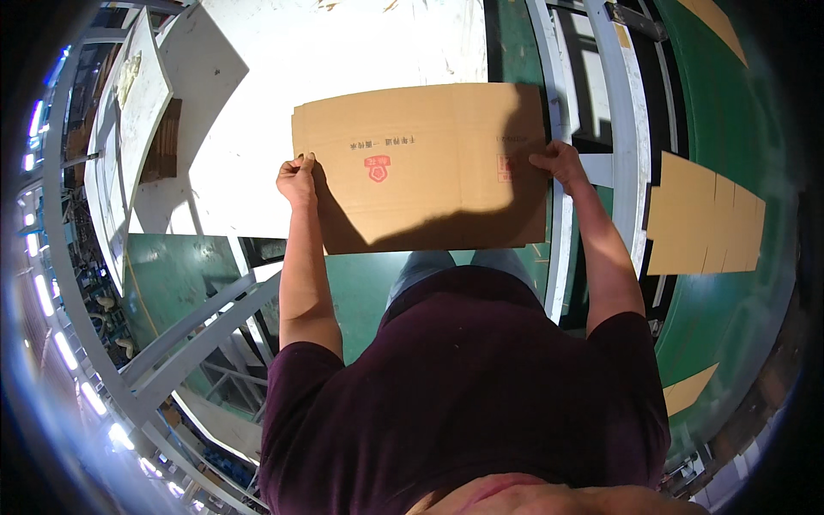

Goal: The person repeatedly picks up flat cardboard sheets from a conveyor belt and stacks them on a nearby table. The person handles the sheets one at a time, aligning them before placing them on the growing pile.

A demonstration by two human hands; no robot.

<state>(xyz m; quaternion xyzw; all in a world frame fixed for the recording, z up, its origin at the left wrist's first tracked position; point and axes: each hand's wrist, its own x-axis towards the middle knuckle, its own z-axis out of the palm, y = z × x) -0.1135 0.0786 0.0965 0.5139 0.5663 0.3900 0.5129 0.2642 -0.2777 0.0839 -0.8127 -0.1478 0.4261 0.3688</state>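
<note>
The cardboard sheet (412, 184) lies between the two hands, over the near right part of the white bench (360, 43), its near edge reaching past the bench's edge toward the person. The left hand (297, 179) has its fingers (306, 160) pinched narrow on the sheet's left edge, a little beyond the middle of that side. The right hand (562, 167) holds the right edge, thumb flat on the upper face and the other fingers partly hidden; whether the sheet rests on the bench or is held just above it, I cannot tell.

To the left stands a tilted white panel (142, 112), with a brown cardboard stack (163, 146) beside it. Pale metal rails (631, 129) run near to far just beyond the right hand, and past them a slit cardboard piece (708, 215) lies over the green floor (730, 318). Nothing stands between either hand and the sheet.

The sheet lies flat, its long axis running left to right and its printed face up. A red emblem sits left of its middle, a red square mark close to the right edge, and shadow covers its near and right parts
</note>
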